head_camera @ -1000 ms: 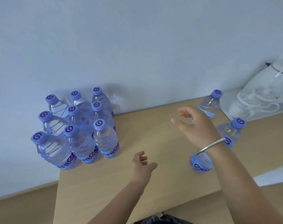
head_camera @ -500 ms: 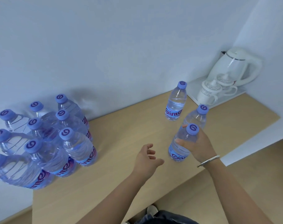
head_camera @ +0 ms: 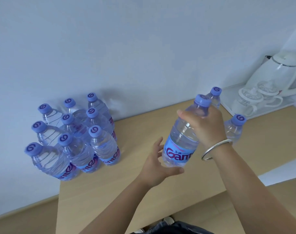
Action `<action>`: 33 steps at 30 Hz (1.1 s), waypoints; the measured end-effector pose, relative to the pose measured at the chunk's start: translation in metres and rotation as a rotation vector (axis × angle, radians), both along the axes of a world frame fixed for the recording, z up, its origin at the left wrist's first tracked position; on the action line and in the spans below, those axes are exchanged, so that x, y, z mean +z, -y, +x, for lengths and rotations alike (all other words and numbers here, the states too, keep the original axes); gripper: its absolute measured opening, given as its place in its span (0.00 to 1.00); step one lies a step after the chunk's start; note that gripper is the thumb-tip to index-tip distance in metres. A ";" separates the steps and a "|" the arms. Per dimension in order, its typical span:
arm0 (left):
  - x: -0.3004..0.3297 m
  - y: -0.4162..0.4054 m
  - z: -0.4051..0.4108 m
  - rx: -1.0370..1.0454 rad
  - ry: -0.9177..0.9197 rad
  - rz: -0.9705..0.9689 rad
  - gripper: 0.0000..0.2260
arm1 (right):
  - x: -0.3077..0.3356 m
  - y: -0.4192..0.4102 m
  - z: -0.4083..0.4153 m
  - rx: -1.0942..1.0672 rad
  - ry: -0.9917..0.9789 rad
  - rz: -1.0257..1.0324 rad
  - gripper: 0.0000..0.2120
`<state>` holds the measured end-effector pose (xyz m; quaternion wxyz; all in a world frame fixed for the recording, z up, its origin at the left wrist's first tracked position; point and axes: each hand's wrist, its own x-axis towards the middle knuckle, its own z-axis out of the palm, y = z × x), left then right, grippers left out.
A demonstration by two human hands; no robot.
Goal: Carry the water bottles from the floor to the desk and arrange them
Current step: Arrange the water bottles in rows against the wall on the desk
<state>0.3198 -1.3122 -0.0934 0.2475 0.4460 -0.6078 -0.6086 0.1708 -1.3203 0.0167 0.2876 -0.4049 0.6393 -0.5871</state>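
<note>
While the right hand [head_camera: 205, 127] grips the held bottle [head_camera: 182, 139] at its shoulder, tilted above the desk [head_camera: 143, 191], the left hand [head_camera: 154, 168] spreads under its base.

Left fingers apart, thumb at the bottle's bottom edge; contact unclear. Bangle [head_camera: 214, 149] on right wrist. 9 bottles [head_camera: 73, 137] clustered at the desk's left end by the wall. 2 more bottles [head_camera: 233, 129] stand beyond the right hand, near the tray [head_camera: 262, 114] with kettle [head_camera: 277, 73] and cups [head_camera: 248, 102].

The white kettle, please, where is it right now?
In the head view, the white kettle stands at the desk's far right, against the wall behind two white cups.
</note>
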 end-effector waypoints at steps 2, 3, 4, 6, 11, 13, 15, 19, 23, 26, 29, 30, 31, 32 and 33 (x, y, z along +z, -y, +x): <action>0.010 0.003 0.005 0.059 -0.070 -0.041 0.43 | 0.013 0.011 0.012 0.000 0.007 -0.041 0.10; 0.015 0.004 0.008 0.091 -0.097 -0.050 0.38 | 0.017 0.016 0.017 0.005 -0.003 -0.054 0.11; 0.019 0.006 0.011 0.126 -0.121 -0.044 0.34 | 0.021 0.021 0.022 0.015 -0.008 -0.065 0.11; 0.026 0.010 0.019 0.189 -0.173 -0.008 0.30 | 0.026 0.029 0.030 0.048 -0.009 -0.081 0.11; 0.054 0.017 0.043 0.209 -0.303 0.022 0.26 | 0.040 0.037 0.033 0.401 0.104 -0.130 0.09; 0.065 0.018 0.050 0.172 -0.361 0.029 0.27 | 0.047 0.043 0.031 0.611 0.147 -0.161 0.12; 0.073 0.017 0.057 0.147 -0.414 0.055 0.29 | 0.054 0.048 0.032 0.769 0.190 -0.183 0.10; 0.078 0.016 0.064 0.154 -0.454 0.090 0.27 | 0.062 0.058 0.040 0.847 0.100 -0.182 0.07; 0.074 0.017 0.066 0.184 -0.458 0.103 0.26 | 0.060 0.068 0.047 0.856 0.016 -0.173 0.07; 0.069 0.020 0.067 0.205 -0.464 0.100 0.26 | 0.056 0.075 0.049 0.865 0.001 -0.148 0.09; 0.064 0.024 0.069 0.218 -0.458 0.098 0.26 | 0.051 0.083 0.045 0.921 -0.031 -0.105 0.12; 0.061 0.025 0.069 0.228 -0.452 0.099 0.26 | 0.048 0.087 0.043 0.931 -0.044 -0.076 0.14; 0.058 0.026 0.069 0.243 -0.445 0.101 0.26 | 0.045 0.090 0.042 0.926 -0.052 -0.044 0.16; 0.054 0.028 0.068 0.259 -0.437 0.103 0.27 | 0.041 0.094 0.041 0.909 -0.066 -0.018 0.18; 0.051 0.029 0.067 0.274 -0.425 0.102 0.27 | 0.036 0.097 0.041 0.893 -0.088 0.000 0.19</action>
